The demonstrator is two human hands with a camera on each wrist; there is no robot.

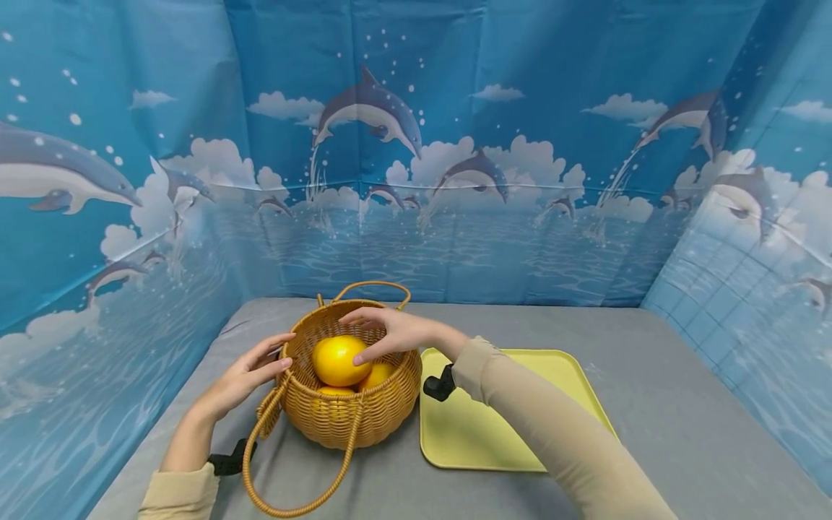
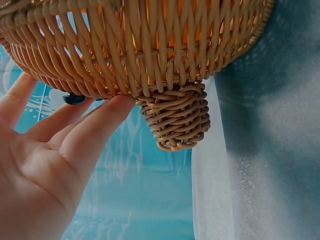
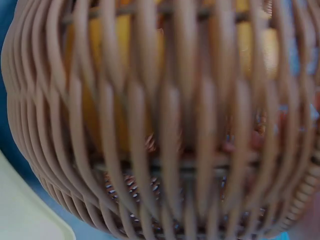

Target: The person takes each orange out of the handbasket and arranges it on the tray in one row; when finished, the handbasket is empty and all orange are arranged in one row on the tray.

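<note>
Blue dolphin-print curtains (image 1: pixel 533 188) back a grey desk (image 1: pixel 689 412); in the head view, the right hand (image 1: pixel 399 331) has a wide grip, thumb at the top lemon (image 1: pixel 339 360), apparently not yet lifted from the wicker basket (image 1: pixel 351 425) beside a yellow tray (image 1: pixel 477 444). Left-wrist view: the left hand's (image 2: pixel 55 160) extended fingers touch the basket's outside. Right-wrist view: yellow shows through blurred weave.

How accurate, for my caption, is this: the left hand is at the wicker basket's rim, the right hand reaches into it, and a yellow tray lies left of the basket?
Wrong side: in the head view, the yellow tray lies right of the wicker basket, not left. The rest stands.
</note>
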